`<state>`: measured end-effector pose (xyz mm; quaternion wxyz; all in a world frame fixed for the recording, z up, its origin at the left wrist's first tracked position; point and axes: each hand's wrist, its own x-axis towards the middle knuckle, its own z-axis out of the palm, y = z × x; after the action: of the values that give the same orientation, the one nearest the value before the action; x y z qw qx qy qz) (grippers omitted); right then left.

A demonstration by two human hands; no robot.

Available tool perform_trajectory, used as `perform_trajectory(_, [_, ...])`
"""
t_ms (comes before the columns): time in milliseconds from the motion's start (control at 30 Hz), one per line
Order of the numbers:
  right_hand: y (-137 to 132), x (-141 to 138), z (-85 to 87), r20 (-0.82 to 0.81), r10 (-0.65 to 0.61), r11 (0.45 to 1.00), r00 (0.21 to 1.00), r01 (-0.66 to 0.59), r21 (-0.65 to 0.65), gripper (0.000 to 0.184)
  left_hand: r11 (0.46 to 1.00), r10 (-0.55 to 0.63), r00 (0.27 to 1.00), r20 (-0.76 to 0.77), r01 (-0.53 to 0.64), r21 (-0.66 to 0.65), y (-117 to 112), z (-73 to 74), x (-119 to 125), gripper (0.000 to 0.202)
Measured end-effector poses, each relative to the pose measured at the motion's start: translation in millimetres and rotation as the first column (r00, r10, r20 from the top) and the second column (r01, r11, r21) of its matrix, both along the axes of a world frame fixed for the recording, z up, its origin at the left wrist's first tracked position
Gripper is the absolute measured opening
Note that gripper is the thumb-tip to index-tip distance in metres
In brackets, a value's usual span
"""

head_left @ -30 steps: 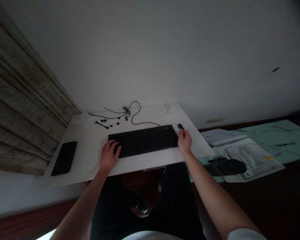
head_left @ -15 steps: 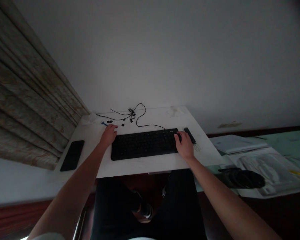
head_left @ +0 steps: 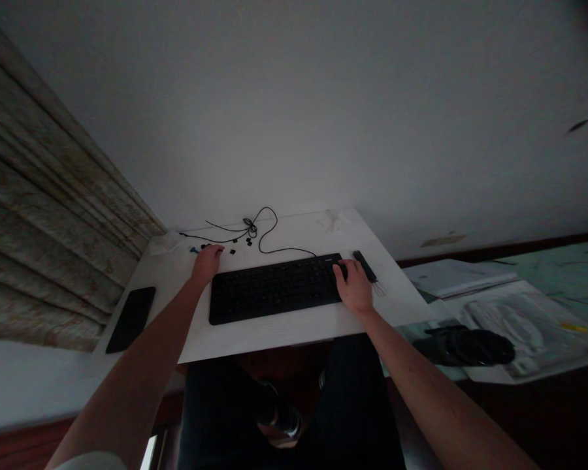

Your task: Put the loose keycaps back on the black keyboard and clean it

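A black keyboard (head_left: 274, 287) lies across a white desk (head_left: 274, 333). My right hand (head_left: 353, 286) rests on its right end, fingers bent over the edge keys. My left hand (head_left: 206, 262) is past the keyboard's back left corner, fingers curled down onto the desk among several small black loose pieces (head_left: 235, 243), next to a small blue tool (head_left: 194, 249). What those fingers hold, if anything, is hidden. A slim black stick-like tool (head_left: 363, 266) lies just right of my right hand.
The keyboard's black cable (head_left: 262, 230) loops at the back of the desk. A black phone (head_left: 130, 318) lies near the left edge, beside a curtain (head_left: 44, 241). Papers and a plastic bag (head_left: 514, 316) cover a lower surface to the right, with a black object (head_left: 470, 346). The wall is close behind.
My left hand left the keyboard's front left corner and moved back to the loose pieces. My right hand shifted from beside the keyboard onto its right end.
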<state>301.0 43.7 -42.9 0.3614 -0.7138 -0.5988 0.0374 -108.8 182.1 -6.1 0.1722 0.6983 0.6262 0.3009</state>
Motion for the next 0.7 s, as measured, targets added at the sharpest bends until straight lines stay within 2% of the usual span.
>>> perform_trajectory(33, [0, 0, 0.0, -0.001, -0.002, 1.000, 1.000, 0.002, 0.002, 0.044, 0.999, 0.040, 0.991, 0.125, -0.041, 0.003, -3, 2.2, 4, 0.022])
perform_trajectory(67, [0, 0, -0.2, -0.002, -0.003, 1.000, 1.000, 0.003, 0.002, 0.043, 0.997, 0.080, 0.946, 0.313, -0.081, -0.012, -8, 4.7, 9, 0.022])
perform_trajectory(100, [0, 0, -0.3, -0.004, -0.005, 1.000, 1.000, 0.005, 0.000, 0.043, 0.994, 0.112, 0.840, 0.531, -0.103, -0.046, -16, 7.6, 15, 0.022])
perform_trajectory(133, [0, 0, -0.5, -0.007, -0.009, 1.000, 1.000, 0.009, -0.003, 0.043, 0.994, 0.113, 0.697, 0.708, -0.071, -0.089, -25, 10.8, 22, 0.021])
perform_trajectory(167, [0, 0, -0.6, -0.009, -0.012, 1.000, 1.000, 0.012, -0.007, 0.043, 0.993, 0.103, 0.560, 0.822, -0.011, -0.117, -35, 14.4, 29, 0.020])
perform_trajectory(233, [0, 1, -0.8, -0.013, -0.015, 1.000, 1.000, 0.015, -0.011, 0.043, 0.987, 0.089, 0.365, 0.927, 0.094, -0.132, -59, 22.3, 41, 0.019])
perform_trajectory(400, [0, -1, -0.7, -0.025, -0.021, 1.000, 0.999, 0.021, -0.009, 0.044, 0.966, 0.146, 0.058, 0.988, 0.205, -0.155, -114, 42.6, 68, 0.019])
perform_trajectory(467, [0, -1, -0.3, -0.034, -0.024, 1.000, 0.999, 0.025, 0.011, 0.042, 0.958, 0.173, -0.029, 0.985, 0.238, -0.161, -132, 49.6, 76, 0.020])
perform_trajectory(500, [0, 0, 0.0, -0.038, -0.024, 0.999, 0.999, 0.025, 0.030, 0.041, 0.955, 0.177, -0.050, 0.983, 0.251, -0.159, -140, 52.8, 79, 0.020])
perform_trajectory(700, [-8, -10, 13.4, -0.097, -0.061, 0.977, 0.993, 0.079, 0.197, 0.029, 0.934, 0.179, -0.103, 0.978, 0.332, -0.135, -179, 66.8, 91, 0.021])
